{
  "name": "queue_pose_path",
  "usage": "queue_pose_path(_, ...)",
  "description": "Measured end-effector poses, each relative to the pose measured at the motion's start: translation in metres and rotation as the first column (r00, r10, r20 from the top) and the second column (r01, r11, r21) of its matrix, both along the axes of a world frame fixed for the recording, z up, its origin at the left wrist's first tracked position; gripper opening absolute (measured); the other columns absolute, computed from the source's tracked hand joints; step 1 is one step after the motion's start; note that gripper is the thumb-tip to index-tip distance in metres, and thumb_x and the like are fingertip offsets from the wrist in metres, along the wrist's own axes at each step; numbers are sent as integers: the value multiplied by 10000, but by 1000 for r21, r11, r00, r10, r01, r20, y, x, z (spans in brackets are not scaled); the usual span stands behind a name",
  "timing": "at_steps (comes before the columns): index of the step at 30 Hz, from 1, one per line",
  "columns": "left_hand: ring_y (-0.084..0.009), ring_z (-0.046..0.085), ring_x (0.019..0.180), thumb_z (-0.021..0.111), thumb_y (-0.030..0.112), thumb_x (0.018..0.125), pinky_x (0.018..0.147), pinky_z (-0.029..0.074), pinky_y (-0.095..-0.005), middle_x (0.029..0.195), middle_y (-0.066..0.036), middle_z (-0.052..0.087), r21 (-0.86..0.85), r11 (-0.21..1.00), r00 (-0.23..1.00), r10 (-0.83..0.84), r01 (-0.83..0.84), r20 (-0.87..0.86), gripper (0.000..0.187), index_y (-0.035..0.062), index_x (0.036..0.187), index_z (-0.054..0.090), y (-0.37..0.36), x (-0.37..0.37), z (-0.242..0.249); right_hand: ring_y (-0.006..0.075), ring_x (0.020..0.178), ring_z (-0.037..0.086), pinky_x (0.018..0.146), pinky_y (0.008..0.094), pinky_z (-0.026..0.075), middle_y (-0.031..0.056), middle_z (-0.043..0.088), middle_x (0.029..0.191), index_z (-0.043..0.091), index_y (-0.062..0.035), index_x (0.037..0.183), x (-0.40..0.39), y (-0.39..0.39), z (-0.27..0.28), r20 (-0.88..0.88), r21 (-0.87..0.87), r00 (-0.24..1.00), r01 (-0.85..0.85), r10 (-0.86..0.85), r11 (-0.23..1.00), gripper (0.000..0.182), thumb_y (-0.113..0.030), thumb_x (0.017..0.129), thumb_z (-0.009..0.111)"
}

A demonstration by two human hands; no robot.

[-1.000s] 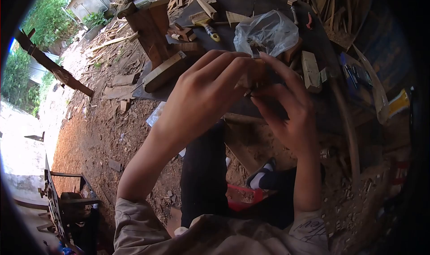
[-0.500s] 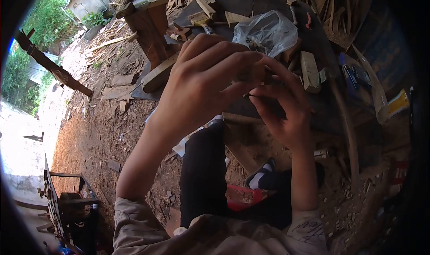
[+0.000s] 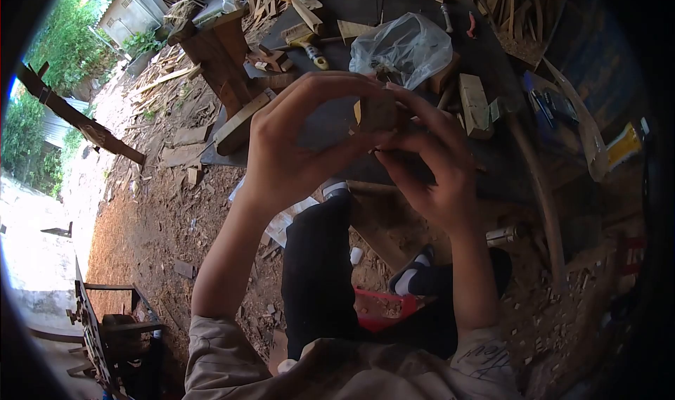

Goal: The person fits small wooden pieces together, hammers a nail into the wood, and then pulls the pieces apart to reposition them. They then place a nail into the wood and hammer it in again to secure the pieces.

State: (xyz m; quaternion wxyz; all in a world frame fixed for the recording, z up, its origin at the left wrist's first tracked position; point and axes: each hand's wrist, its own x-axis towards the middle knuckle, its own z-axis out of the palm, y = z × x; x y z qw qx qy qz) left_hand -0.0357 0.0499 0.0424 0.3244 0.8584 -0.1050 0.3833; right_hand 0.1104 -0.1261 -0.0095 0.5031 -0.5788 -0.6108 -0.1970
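Note:
Held up above the dark tabletop (image 3: pixel 415 3) is a small wooden block (image 3: pixel 377 114) with a pale left edge. My left hand (image 3: pixel 295 129) curves around its left side, with fingers over the top and the thumb below. From the right, my right hand (image 3: pixel 439 154) closes on the block with bent fingers. The fingertips meet near the block's right end, so part of it is hidden. Just behind the hands lies a clear plastic bag (image 3: pixel 404 48) with something dark inside. A brush (image 3: pixel 311 50) with a yellowish handle rests to its left.
A squared wood piece (image 3: pixel 477 106) lies right of my hands. A tray with pens (image 3: pixel 545 108) is farther right. On the left stands a wooden post (image 3: pixel 218 55). Wood scraps cover the ground (image 3: pixel 162 210). A red plastic object (image 3: pixel 383 307) sits by my legs.
Both hands have shifted slightly left. The left hand has turned and its fingers arch wider, so the block between the hands now shows more clearly.

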Motion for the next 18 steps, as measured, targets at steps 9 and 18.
queue_pose_path(9, -271, 675, 1316, 808, -2, 947, 1119, 542, -413, 1389, -193, 705, -88, 991, 994, -104, 101, -26, 492, -68, 1403, 635, 5, 5, -9, 332, 1265, 671, 1026, 445, 540, 109, 641, 1504, 730, -90, 1008, -2, 1, 0, -17, 14, 1000, 4, -4, 1000, 183, -84, 864, 842)
queue_pose_path(18, -267, 663, 1279, 518, 238, 1154, 1105, 480, -388, 1327, -160, 702, -232, 969, 990, -107, 83, -94, 387, 1, 1412, 683, 1, 17, -1, 332, 1272, 672, 1024, 431, 538, 183, 650, 1472, 777, -71, 1056, -1, 0, -1, -14, 0, 1000, -6, 6, 1000, 227, -48, 845, 858)
